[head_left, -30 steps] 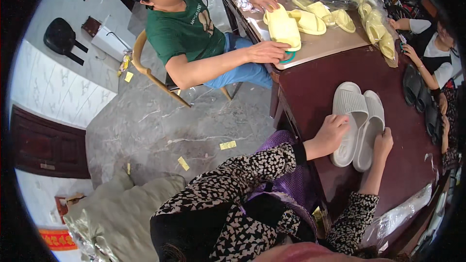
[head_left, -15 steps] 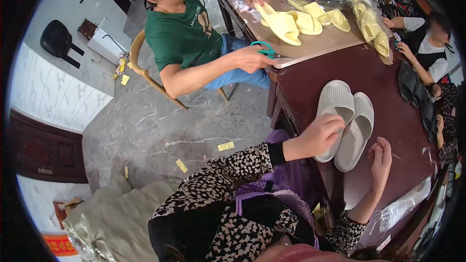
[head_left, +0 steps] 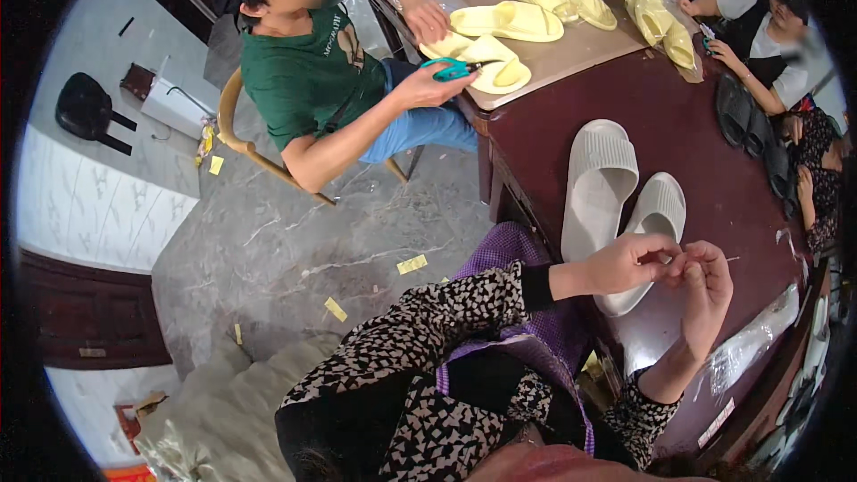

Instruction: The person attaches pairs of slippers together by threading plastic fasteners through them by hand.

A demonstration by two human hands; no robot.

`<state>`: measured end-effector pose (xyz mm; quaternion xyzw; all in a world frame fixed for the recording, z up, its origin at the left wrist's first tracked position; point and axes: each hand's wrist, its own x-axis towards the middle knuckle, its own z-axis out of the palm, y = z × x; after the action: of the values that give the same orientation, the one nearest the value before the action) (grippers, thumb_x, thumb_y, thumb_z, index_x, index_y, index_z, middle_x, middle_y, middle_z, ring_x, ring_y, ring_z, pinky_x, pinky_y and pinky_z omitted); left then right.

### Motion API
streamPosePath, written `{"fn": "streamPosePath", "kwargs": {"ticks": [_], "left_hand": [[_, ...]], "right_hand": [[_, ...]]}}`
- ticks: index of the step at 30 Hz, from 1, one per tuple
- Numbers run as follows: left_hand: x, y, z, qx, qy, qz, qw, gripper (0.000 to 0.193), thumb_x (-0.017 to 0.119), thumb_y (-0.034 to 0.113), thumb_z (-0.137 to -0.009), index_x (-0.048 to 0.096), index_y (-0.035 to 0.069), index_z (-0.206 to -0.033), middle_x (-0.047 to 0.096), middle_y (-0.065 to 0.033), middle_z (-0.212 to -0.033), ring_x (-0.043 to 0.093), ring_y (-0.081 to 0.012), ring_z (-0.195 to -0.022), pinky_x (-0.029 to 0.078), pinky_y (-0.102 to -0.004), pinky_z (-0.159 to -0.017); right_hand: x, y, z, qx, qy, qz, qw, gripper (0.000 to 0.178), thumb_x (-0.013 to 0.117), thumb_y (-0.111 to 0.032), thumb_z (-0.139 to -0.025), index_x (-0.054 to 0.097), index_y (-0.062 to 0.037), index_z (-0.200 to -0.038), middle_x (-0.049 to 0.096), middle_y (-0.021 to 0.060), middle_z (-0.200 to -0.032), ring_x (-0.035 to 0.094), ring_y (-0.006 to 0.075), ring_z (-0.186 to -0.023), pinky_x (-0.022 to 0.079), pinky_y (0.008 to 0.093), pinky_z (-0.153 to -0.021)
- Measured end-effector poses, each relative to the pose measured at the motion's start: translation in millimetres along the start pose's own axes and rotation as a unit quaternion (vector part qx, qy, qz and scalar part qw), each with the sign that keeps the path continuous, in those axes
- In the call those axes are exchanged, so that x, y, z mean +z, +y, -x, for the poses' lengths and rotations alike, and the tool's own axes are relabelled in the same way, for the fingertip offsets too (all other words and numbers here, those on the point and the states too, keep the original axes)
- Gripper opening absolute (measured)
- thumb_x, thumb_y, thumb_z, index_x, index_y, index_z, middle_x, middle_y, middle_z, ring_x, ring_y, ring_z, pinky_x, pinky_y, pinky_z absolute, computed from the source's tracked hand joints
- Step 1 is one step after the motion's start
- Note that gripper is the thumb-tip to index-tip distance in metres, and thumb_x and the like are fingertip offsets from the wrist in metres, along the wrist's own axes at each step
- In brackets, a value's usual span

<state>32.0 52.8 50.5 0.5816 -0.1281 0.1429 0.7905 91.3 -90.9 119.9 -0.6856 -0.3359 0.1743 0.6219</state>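
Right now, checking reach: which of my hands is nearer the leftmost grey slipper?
Left: left hand is by the leftmost slipper, near its heel; right hand is farther right, past the other slipper.

A person (head_left: 290, 85) in a green T-shirt and blue jeans sits on a wooden chair (head_left: 228, 116). Yellow paper slips (head_left: 336, 310) dot the grey marbled floor (head_left: 286, 232), near a bulky pale sack (head_left: 232, 393). At far left stands a dark brown door (head_left: 85, 312).

place: small workshop | grey slippers (head_left: 596, 161), yellow slippers (head_left: 513, 20), bagged slippers (head_left: 659, 21) across tables (head_left: 536, 136) | co-worker (head_left: 290, 80) with scissors (head_left: 444, 70)
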Motion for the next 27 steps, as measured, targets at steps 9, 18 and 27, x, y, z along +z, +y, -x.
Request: {"fn": "streamPosePath", "kwargs": {"ticks": [9,18,27], "left_hand": [[2,-29,-8,-0.047,-0.051,0.029,0.997,0.012,0.058,0.009,-0.085,0.061,0.000,-0.093,0.063,-0.0042,-0.087,0.059,-0.0116,-0.079,0.048,-0.0276,-0.070],[9,-41,-9,-0.030,-0.083,-0.200,0.976,0.011,0.056,0.011,-0.084,0.062,0.002,-0.088,0.064,-0.0099,-0.083,0.062,-0.0205,-0.078,0.047,-0.0308,-0.069],[8,-57,-13,0.013,-0.076,-0.225,0.971,0.012,0.055,0.011,-0.086,0.061,0.001,-0.089,0.064,-0.0116,-0.083,0.062,-0.0214,-0.077,0.048,-0.0311,-0.070]], "right_hand": [[-14,-7,16,-0.055,0.110,-0.134,0.983,0.019,0.051,-0.009,-0.093,0.052,0.0020,-0.108,0.054,0.0074,-0.074,0.052,0.0122,-0.063,0.046,0.0242,-0.058],[-31,-2,35,-0.191,0.168,-0.111,0.961,0.024,0.049,-0.013,-0.095,0.056,0.0029,-0.111,0.050,0.0058,-0.073,0.044,0.0124,-0.063,0.042,0.0255,-0.057],[-59,-28,69,-0.282,0.230,-0.147,0.920,0.022,0.053,-0.015,-0.092,0.056,0.0017,-0.107,0.045,0.0025,-0.068,0.041,0.0117,-0.062,0.037,0.0260,-0.054]]}}
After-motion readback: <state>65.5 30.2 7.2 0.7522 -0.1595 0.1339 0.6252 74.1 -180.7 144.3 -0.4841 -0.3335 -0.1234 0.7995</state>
